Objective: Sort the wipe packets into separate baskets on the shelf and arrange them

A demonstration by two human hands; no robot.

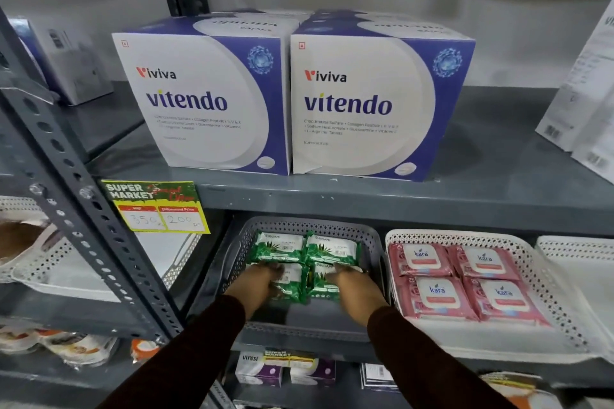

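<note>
We press our left hand and right hand, fingers curled, onto the two front green plastic wipe packets in the grey perforated basket, beside the white basket of pink packets.

The grey basket is reachable only from the front — the shelf board above hangs low over its back half. Inside, the green packets fill the rear and middle; a bare strip of floor remains at the front wall. Both hands (left hand, right hand) occupy the opening. The white basket stands just beside on the right, the slanted post on the left — little side room.
</note>
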